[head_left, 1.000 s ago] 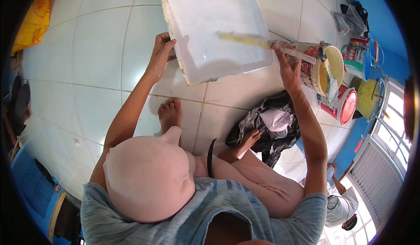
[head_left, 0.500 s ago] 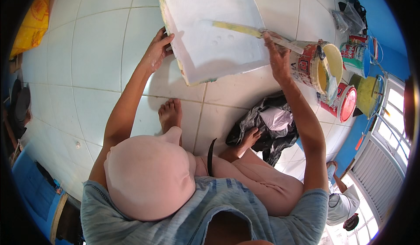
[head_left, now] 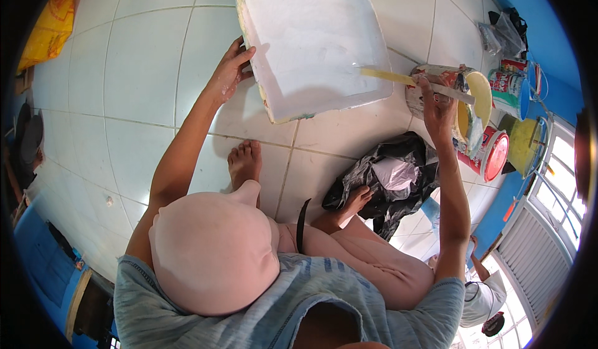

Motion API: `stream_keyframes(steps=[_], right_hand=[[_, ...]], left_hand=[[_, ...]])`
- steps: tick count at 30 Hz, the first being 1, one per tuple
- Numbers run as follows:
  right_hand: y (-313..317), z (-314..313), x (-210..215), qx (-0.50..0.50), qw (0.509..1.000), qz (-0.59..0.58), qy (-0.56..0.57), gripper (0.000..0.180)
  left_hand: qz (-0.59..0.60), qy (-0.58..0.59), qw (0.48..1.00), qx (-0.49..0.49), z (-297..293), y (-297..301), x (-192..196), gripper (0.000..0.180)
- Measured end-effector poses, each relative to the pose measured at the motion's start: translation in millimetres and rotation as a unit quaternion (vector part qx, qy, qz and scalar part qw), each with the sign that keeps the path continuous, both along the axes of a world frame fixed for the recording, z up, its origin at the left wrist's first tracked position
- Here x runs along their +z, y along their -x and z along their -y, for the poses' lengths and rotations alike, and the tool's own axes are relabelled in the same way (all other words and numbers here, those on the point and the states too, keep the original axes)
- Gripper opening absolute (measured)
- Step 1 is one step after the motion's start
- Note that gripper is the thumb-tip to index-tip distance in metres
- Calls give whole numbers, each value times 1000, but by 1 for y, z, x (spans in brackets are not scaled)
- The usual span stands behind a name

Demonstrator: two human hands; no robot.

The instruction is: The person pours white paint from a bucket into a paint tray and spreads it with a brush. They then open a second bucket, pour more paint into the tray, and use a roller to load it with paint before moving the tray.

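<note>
Clamping a flat strip, the right hand's fingers hide part of its length. The white-coated tray, upper edge cut off, is left of the bucket. The left hand's fingers, partly hidden, meet its rim; grip cannot be told.

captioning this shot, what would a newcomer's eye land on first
The large white tray at top centre, with the left hand at its left edge. Next, the partly yellow stick in the right hand, reaching over the tray's lower right. Then the red bucket, among other colourful buckets at the right.
</note>
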State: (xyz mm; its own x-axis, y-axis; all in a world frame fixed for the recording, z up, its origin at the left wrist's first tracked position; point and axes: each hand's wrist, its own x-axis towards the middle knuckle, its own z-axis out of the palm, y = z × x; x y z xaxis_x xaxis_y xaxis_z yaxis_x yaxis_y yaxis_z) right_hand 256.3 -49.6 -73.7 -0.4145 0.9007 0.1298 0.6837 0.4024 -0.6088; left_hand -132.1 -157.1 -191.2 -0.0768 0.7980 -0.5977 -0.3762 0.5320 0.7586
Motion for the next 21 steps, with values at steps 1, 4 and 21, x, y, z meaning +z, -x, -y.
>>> stream_keyframes(steps=[1, 4, 21], right_hand=[[-1, 4, 5, 4, 1000, 18, -21, 11], [1, 17, 11, 23, 996, 57, -65, 6], [54, 52, 8, 257, 961, 61, -83, 24]], left_hand=[[-8, 11, 1000, -5, 1, 0, -1, 78], [-35, 44, 998, -18, 12, -4, -1, 77], [39, 76, 990, -109, 41, -44, 17, 73]])
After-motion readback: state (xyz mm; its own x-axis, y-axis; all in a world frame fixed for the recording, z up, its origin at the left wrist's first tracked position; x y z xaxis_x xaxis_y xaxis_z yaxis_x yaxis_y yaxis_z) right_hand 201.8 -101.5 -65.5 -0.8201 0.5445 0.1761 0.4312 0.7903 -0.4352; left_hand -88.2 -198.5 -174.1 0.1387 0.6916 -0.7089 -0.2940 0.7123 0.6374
